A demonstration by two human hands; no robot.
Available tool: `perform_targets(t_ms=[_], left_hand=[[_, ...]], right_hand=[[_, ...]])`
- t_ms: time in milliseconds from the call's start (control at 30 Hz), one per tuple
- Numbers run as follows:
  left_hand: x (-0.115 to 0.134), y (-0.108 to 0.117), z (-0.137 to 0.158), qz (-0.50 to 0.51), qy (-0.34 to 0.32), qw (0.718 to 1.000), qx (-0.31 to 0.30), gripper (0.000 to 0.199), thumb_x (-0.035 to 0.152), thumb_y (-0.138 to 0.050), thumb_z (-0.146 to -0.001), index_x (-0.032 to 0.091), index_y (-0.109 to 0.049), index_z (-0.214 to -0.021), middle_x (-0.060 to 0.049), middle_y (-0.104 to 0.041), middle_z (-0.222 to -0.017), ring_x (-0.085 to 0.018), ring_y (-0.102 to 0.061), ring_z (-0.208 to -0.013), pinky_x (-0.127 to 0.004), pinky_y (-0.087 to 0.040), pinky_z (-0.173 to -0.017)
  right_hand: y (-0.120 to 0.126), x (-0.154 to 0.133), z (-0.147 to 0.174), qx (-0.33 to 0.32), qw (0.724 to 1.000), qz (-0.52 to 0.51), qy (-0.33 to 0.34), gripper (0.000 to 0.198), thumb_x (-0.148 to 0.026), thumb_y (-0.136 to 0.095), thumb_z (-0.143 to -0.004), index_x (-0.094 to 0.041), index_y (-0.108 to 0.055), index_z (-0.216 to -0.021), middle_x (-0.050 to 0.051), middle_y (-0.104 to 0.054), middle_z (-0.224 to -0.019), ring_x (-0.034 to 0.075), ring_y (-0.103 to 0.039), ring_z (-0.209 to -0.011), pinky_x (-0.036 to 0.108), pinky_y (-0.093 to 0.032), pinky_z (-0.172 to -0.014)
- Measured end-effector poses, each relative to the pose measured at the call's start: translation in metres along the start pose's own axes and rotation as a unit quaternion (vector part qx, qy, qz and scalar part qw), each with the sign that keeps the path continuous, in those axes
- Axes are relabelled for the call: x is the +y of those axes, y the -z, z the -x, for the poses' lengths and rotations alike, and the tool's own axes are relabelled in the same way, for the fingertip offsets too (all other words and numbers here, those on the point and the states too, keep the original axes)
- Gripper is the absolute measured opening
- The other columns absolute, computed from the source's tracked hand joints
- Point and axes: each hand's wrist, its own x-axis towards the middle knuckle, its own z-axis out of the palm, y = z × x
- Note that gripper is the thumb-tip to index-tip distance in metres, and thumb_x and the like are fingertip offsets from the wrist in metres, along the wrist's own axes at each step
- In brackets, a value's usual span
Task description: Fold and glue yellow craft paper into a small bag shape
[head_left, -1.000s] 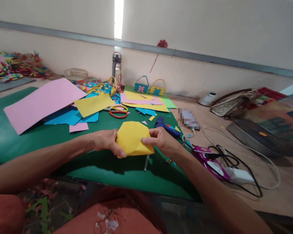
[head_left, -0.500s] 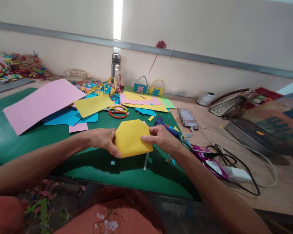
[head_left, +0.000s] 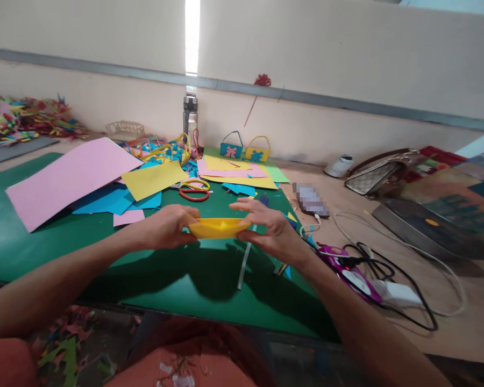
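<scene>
Above the green mat (head_left: 153,285), my left hand (head_left: 169,227) and my right hand (head_left: 269,230) hold a yellow folded foam-sheet piece (head_left: 218,229) between them. It is turned nearly edge-on, so only a narrow curved band shows. My left fingers pinch its left end. At the right end, my right thumb and fingers grip it, with the index finger raised. A clear glue stick (head_left: 244,266) lies on the mat just below my right hand. Behind that hand a blue glue gun (head_left: 264,200) is mostly hidden.
Scissors (head_left: 194,190) lie beyond my hands. Pink (head_left: 76,174), yellow (head_left: 155,179) and blue sheets (head_left: 102,200) spread leftward. Two small handbags, blue (head_left: 231,150) and yellow (head_left: 257,155), stand at the back. To the right are a phone (head_left: 310,199), a purple power strip (head_left: 342,269) and looped cables.
The yellow piece has tipped from showing its broad face to nearly edge-on. My right thumb has moved off its face, and my right hand has shifted to its right end.
</scene>
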Motion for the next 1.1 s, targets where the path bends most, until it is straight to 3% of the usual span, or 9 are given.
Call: perform_targets(t_ms=[67,133,200,267,367,533,833,1000,1100], left_hand=[[0.003,-0.005,0.002,-0.206,-0.007,0.977,0.06,0.019,0.013,-0.051,-0.08,0.017,-0.069,-0.085,-0.01,-0.063,-0.095,-0.021,-0.058,-0.082,-0.032,-0.045,-0.072],[0.005,-0.013,0.004,-0.333,-0.018,0.94,0.073,0.021,0.012,-0.048,-0.083,0.016,-0.068,-0.083,-0.013,-0.062,-0.096,-0.024,-0.057,-0.084,-0.038,-0.044,-0.074],[0.006,-0.023,0.007,-0.399,-0.02,0.915,0.057,0.023,0.013,-0.046,-0.086,0.015,-0.068,-0.081,-0.014,-0.061,-0.099,-0.024,-0.057,-0.084,-0.039,-0.044,-0.073],[0.005,-0.031,0.009,-0.421,-0.004,0.907,0.026,0.021,0.013,-0.046,-0.086,0.015,-0.067,-0.084,-0.015,-0.059,-0.11,-0.026,-0.057,-0.09,-0.038,-0.045,-0.073],[0.005,-0.038,0.01,-0.406,0.044,0.913,-0.009,0.021,0.014,-0.049,-0.085,0.018,-0.068,-0.093,-0.015,-0.048,-0.13,-0.033,-0.05,-0.11,-0.04,-0.046,-0.079],[0.006,-0.041,0.01,-0.352,0.089,0.931,-0.034,0.023,0.014,-0.048,-0.084,0.016,-0.069,-0.095,-0.014,-0.034,-0.143,-0.042,-0.031,-0.129,-0.051,-0.041,-0.092],[0.007,-0.03,0.019,-0.209,0.096,0.965,-0.124,0.043,0.037,-0.045,-0.086,0.018,-0.051,-0.124,-0.019,-0.011,-0.15,-0.043,-0.007,-0.135,-0.063,-0.028,-0.097],[0.009,-0.028,0.02,-0.166,0.102,0.975,-0.109,0.082,0.074,-0.046,-0.068,0.015,-0.051,-0.125,-0.022,-0.003,-0.15,-0.048,0.003,-0.134,-0.069,-0.019,-0.096],[0.012,-0.037,0.022,-0.19,0.095,0.976,-0.052,0.086,0.08,-0.039,-0.066,0.011,-0.06,-0.112,-0.022,-0.004,-0.15,-0.049,0.006,-0.133,-0.072,-0.013,-0.095]], right_hand=[[-0.007,-0.002,0.006,0.043,0.972,0.215,0.089,0.019,-0.019,-0.049,-0.085,-0.019,-0.066,-0.077,0.01,-0.061,-0.111,0.025,-0.047,-0.113,0.047,-0.033,-0.094],[-0.018,-0.004,0.012,0.034,0.916,0.376,0.137,0.024,-0.012,-0.043,-0.087,-0.017,-0.066,-0.08,0.012,-0.063,-0.099,0.025,-0.048,-0.107,0.045,-0.034,-0.092],[-0.029,-0.007,0.017,-0.006,0.874,0.459,0.158,0.023,-0.011,-0.044,-0.086,-0.014,-0.066,-0.081,0.012,-0.062,-0.086,0.024,-0.052,-0.094,0.042,-0.037,-0.087],[-0.038,-0.01,0.02,-0.057,0.86,0.487,0.14,0.02,-0.011,-0.046,-0.085,-0.014,-0.065,-0.08,0.011,-0.061,-0.08,0.023,-0.053,-0.083,0.042,-0.039,-0.081],[-0.044,-0.011,0.019,-0.117,0.86,0.488,0.091,0.018,-0.01,-0.05,-0.083,-0.015,-0.066,-0.079,0.013,-0.062,-0.088,0.025,-0.053,-0.085,0.043,-0.04,-0.078],[-0.05,-0.013,0.016,-0.118,0.866,0.479,0.081,0.024,-0.008,-0.05,-0.08,-0.01,-0.067,-0.096,0.02,-0.048,-0.131,0.035,-0.042,-0.118,0.053,-0.035,-0.09],[-0.031,-0.016,0.004,-0.316,0.889,0.328,-0.033,0.032,-0.003,-0.053,-0.072,-0.011,-0.064,-0.1,0.02,-0.029,-0.145,0.037,-0.024,-0.133,0.059,-0.032,-0.097],[-0.029,-0.018,0.007,-0.295,0.908,0.294,-0.044,0.041,-0.045,-0.057,-0.081,-0.011,-0.064,-0.102,0.022,-0.026,-0.146,0.04,-0.019,-0.134,0.064,-0.026,-0.099],[-0.036,-0.02,0.01,-0.259,0.914,0.31,-0.044,0.048,-0.055,-0.048,-0.082,-0.013,-0.067,-0.097,0.02,-0.028,-0.146,0.039,-0.018,-0.135,0.065,-0.022,-0.1]])
